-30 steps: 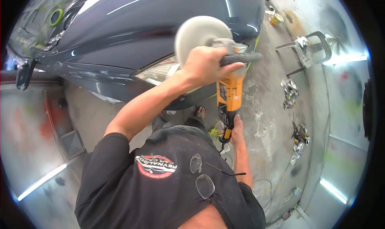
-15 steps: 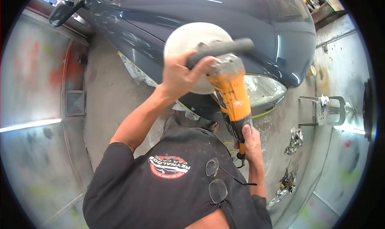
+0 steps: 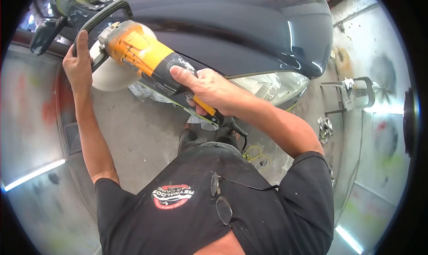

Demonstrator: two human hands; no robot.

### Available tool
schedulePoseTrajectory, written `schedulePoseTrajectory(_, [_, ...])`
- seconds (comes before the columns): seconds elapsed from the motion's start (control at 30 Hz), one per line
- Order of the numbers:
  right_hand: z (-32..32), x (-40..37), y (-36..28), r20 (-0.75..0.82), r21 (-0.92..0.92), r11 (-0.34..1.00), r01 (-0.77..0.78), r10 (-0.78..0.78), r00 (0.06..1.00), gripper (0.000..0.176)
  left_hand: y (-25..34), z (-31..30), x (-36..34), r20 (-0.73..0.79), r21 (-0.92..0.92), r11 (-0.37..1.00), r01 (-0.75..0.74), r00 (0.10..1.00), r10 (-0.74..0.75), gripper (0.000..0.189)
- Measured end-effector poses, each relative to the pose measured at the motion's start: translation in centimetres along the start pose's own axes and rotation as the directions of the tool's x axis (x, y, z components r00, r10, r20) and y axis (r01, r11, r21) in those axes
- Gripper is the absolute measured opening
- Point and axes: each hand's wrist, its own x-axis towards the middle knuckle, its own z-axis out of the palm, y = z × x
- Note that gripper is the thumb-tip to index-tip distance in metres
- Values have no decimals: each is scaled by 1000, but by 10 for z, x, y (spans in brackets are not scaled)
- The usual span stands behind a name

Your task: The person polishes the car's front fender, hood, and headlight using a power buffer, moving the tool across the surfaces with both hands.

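**Both hands on the polisher, left of the headlight**

So we had the orange and black polisher (image 3: 140, 49) up over the car's (image 3: 232, 20) front side, left of the headlight (image 3: 272, 86), its head well apart from the lamp and its back end a lot nearer. The thing sat at a slant, head up toward the mirror (image 3: 46, 35), tail down toward our legs.

Our left hand (image 3: 78, 67) was wrapped around the black loop handle (image 3: 101, 17), thumb pressed along it. Our right hand (image 3: 203, 87) was clenched around the dark rear body, thumb over the top. The white pad (image 3: 112, 74) poked out under the head; we couldn't tell if it was touching the paint.

A black cord (image 3: 244, 141) hung off the tail, and a yellow-green cord (image 3: 257, 158) lay looped on the floor (image 3: 136, 128), below the headlight in our view. Masking sheet (image 3: 149, 94) ran along the car's lower edge, left of the headlight. Off to its right stood a chair (image 3: 356, 94), with crumpled foil (image 3: 325, 129) on the floor nearby. Glasses (image 3: 224, 210) hung from our black shirt (image 3: 191, 170).
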Motion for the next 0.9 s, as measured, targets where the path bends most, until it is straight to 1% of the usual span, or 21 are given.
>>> schedulePoseTrajectory(0.03, [-3,-8,3,-5,-14,1000,20,-20,1000,74,3,1,-8,12,-10,999,32,999,-32,48])
schedulePoseTrajectory(0.13, [-25,-42,33,-81,-108,990,-87,78,994,72,17,30,-48,36,-9,1000,23,999,-23,47])
schedulePoseTrajectory(0.17, [-33,-63,35,-92,-107,991,-85,75,993,69,26,44,-64,59,-11,1000,25,998,-24,46])
schedulePoseTrajectory(0.27, [-55,-116,73,-189,-3,998,-61,59,980,64,48,88,-110,187,-9,1000,14,982,-12,42])
schedulePoseTrajectory(0.33, [-74,-151,104,-244,94,994,-63,84,966,61,73,129,-141,247,-24,998,-57,967,61,43])
schedulePoseTrajectory(0.37, [-81,-168,121,-262,146,987,-64,101,960,59,79,147,-155,303,-61,996,-65,950,80,38])
schedulePoseTrajectory(0.47, [-102,-218,173,-353,264,964,-23,119,928,59,103,199,-195,462,-147,987,-72,877,133,31])
schedulePoseTrajectory(0.53, [-109,-245,208,-430,306,951,32,108,896,62,120,229,-221,597,-162,987,-16,794,111,31])
schedulePoseTrajectory(0.57, [-111,-256,224,-461,323,945,57,104,881,63,126,244,-234,648,-168,985,-28,751,131,31])
schedulePoseTrajectory(0.6, [-113,-265,238,-486,357,930,87,105,867,64,130,259,-245,691,-171,984,-40,708,149,31])
schedulePoseTrajectory(0.67, [-112,-279,266,-537,425,892,151,115,835,67,135,292,-267,731,-213,971,-108,642,232,31])
schedulePoseTrajectory(0.7, [-110,-283,279,-587,443,878,181,131,799,69,139,306,-279,768,-204,974,-97,601,221,30])
schedulePoseTrajectory(0.73, [-109,-285,296,-610,471,858,205,149,779,67,143,319,-290,803,-197,977,-85,558,210,29])
schedulePoseTrajectory(0.8, [-110,-283,334,-654,523,812,259,188,732,63,137,354,-308,806,-220,953,-208,512,297,37])
schedulePoseTrajectory(0.83, [-110,-272,349,-667,551,790,269,224,710,64,132,369,-312,806,-236,935,-265,485,341,40])
schedulePoseTrajectory(0.9, [-111,-264,364,-715,527,777,344,186,674,64,135,394,-322,797,-279,889,-364,429,425,37])
